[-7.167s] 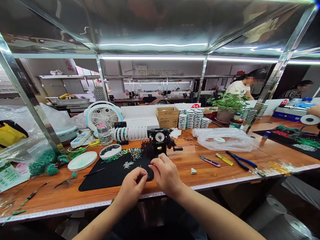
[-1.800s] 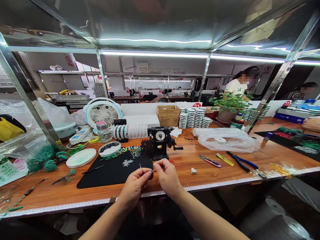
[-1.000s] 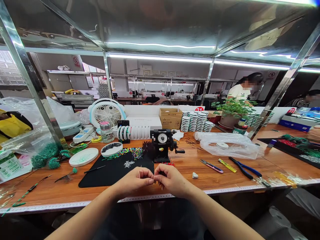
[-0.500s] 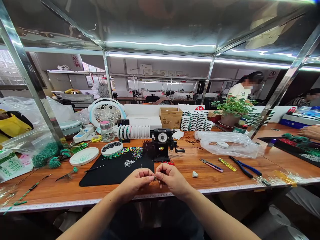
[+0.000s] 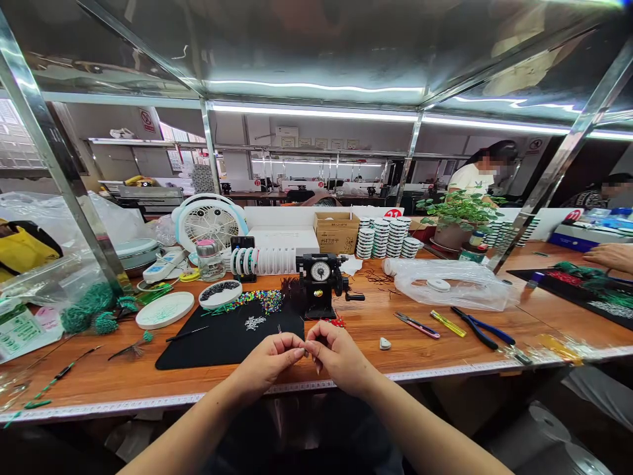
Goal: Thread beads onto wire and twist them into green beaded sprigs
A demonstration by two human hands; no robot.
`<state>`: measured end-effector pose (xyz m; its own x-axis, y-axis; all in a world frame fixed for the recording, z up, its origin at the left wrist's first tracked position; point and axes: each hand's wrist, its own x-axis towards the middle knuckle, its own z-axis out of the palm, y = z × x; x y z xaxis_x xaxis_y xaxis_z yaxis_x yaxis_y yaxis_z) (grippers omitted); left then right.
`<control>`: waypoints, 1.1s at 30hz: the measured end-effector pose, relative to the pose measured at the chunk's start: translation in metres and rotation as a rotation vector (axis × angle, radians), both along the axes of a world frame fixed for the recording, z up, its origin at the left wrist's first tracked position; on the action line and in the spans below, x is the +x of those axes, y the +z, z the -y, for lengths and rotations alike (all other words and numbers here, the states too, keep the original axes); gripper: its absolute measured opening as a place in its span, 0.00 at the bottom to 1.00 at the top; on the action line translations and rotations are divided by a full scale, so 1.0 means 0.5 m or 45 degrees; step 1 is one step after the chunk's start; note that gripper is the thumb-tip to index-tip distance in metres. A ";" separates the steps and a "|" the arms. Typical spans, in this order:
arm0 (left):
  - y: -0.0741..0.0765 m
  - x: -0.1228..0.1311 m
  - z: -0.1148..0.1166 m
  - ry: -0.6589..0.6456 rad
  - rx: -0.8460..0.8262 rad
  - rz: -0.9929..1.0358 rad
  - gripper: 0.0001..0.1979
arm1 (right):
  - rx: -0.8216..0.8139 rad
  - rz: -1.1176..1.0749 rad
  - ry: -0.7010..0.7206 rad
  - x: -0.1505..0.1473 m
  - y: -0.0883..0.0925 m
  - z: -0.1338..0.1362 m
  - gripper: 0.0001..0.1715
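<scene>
My left hand [image 5: 277,356] and my right hand [image 5: 332,349] meet fingertip to fingertip above the front edge of the bench. Both are closed in a pinch, and whatever lies between the fingers is too small and hidden to name. Thin pale wire ends poke up beside the left fingers. Just behind the hands stands a black winding machine [image 5: 319,284] with a dial and a crank, white spools [image 5: 274,261] on its shaft. To the left lies a black mat [image 5: 217,346] bearing colourful beads [image 5: 270,300] and small white pieces [image 5: 254,322].
Snips [image 5: 418,325], a yellow screwdriver [image 5: 448,323], pliers [image 5: 482,328] and a small white piece [image 5: 384,344] lie right of the hands. Shallow dishes [image 5: 165,310], a fan [image 5: 210,224] and a bottle [image 5: 210,258] stand left. A co-worker's hand [image 5: 610,256] shows far right.
My hands stay pinched together at nearly the same spot, with the fingertips shifted slightly. A small dark bit seen between them earlier is now hidden. The whole view has shifted a little.
</scene>
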<state>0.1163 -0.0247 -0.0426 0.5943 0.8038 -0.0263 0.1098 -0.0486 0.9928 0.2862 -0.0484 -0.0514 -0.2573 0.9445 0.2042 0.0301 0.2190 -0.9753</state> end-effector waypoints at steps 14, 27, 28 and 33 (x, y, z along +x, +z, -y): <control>0.002 0.013 0.001 0.093 0.203 -0.119 0.14 | 0.322 0.414 -0.291 -0.004 0.000 0.009 0.07; -0.037 0.010 0.016 0.332 -0.094 0.300 0.10 | -0.260 -0.502 -0.297 -0.010 -0.021 0.005 0.21; -0.040 0.009 0.015 0.333 -0.121 0.330 0.10 | -0.269 -0.514 -0.328 -0.006 -0.025 0.008 0.21; -0.042 0.013 0.017 0.316 -0.202 0.414 0.11 | -0.363 -0.499 -0.222 -0.004 -0.043 0.024 0.18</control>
